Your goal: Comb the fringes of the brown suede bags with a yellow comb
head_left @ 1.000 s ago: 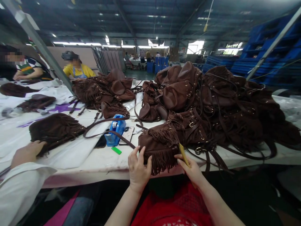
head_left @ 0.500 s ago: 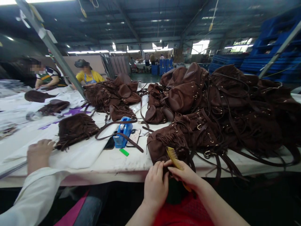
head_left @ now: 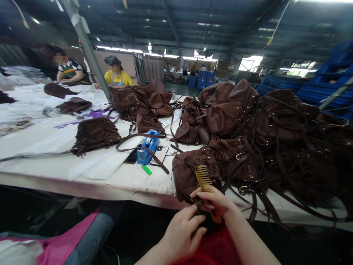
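At the near left, a seated person's denim leg (head_left: 92,235) shows beneath a pink cloth (head_left: 67,239), below the edge of the white-covered table (head_left: 121,187). At the far left, a person in a striped top (head_left: 73,71) sits behind the table, with a person in yellow (head_left: 118,76) farther right, beyond a slanting metal post (head_left: 89,51). Nearer, a fringed brown bag (head_left: 95,134) lies flat on the left part of the table. To its right, a dark phone (head_left: 131,156), a blue tape dispenser (head_left: 147,149) and a pale-cased phone (head_left: 159,155) sit side by side, a brown strap (head_left: 154,156) passing across the dispenser; a green piece (head_left: 146,169) lies just in front.

The left hand (head_left: 183,228) is below the table's near edge, its fingertips against a dark strand; whether they grip it, I cannot tell. The near bag (head_left: 183,171) rests at the table's near edge, beyond the hands. The right hand (head_left: 216,201), its fingertips right beside the left's, is clamped on a yellow comb (head_left: 202,178), teeth facing right, in front of that bag. Farther right, brown bags (head_left: 228,114) are heaped, with blue pallets (head_left: 320,86) behind.
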Demonstrator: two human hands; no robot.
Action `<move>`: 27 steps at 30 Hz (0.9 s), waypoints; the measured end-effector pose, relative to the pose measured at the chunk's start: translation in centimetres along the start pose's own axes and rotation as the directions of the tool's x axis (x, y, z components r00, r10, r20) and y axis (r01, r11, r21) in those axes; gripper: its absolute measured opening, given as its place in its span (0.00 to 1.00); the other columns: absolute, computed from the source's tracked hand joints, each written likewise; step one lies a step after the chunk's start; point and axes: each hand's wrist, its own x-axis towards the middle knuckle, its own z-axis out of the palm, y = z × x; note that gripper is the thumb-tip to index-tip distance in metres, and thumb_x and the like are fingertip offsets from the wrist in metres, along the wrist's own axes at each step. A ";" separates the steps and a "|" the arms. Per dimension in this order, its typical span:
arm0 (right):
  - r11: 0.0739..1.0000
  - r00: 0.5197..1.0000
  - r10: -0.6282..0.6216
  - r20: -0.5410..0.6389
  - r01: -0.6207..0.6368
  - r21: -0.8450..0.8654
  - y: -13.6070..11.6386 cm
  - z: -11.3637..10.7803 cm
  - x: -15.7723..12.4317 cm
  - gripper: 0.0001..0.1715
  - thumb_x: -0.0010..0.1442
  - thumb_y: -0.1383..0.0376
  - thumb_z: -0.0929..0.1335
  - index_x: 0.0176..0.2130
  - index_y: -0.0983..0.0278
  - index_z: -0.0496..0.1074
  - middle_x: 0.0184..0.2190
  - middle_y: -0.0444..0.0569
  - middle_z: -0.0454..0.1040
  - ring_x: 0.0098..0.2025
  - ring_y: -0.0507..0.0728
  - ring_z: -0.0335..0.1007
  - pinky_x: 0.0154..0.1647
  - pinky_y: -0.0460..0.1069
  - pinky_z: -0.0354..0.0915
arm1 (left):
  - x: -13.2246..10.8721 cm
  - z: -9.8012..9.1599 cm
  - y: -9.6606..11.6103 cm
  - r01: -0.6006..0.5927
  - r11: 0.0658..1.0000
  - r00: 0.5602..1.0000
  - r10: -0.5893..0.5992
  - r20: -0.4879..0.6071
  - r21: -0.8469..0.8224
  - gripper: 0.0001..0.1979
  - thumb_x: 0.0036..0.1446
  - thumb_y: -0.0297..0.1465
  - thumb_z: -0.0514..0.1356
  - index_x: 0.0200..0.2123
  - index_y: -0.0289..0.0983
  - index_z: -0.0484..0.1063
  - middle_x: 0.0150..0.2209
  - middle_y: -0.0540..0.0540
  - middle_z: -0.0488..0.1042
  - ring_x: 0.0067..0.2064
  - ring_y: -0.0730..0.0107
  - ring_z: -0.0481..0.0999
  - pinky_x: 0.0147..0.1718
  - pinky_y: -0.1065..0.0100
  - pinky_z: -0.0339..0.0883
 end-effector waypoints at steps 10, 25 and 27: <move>0.985 1.000 -0.001 -0.025 0.006 0.174 0.6 -0.7 -0.1 0.17 0.54 0.56 0.72 0.37 0.68 0.76 0.09 0.31 0.49 0.12 0.44 0.36 0.13 0.40 0.43 | -0.6 -1.9 -1.3 0.287 0.875 0.836 -0.427 -0.343 -0.390 0.17 0.64 0.35 0.47 0.45 0.39 0.73 0.42 0.43 0.77 0.43 0.65 0.77 0.44 0.65 0.73; 0.997 0.992 -0.079 -0.102 0.078 -0.016 1.2 0.8 -2.5 0.22 0.54 0.55 0.72 0.42 0.70 0.76 0.15 0.37 0.58 0.14 0.44 0.46 0.14 0.41 0.39 | 3.5 -2.0 -1.1 0.309 0.528 0.868 -0.497 0.007 -0.791 0.25 0.62 0.46 0.47 0.46 0.34 0.73 0.48 0.40 0.75 0.51 0.61 0.73 0.55 0.58 0.63; 0.991 0.990 -0.082 -0.113 0.093 0.096 1.2 -0.1 -2.9 0.22 0.56 0.56 0.70 0.43 0.71 0.75 0.11 0.34 0.53 0.13 0.44 0.42 0.14 0.42 0.38 | 3.9 -2.4 -1.2 0.327 0.459 0.818 -0.575 0.004 -0.826 0.26 0.60 0.49 0.49 0.40 0.32 0.74 0.43 0.38 0.77 0.45 0.60 0.76 0.47 0.60 0.70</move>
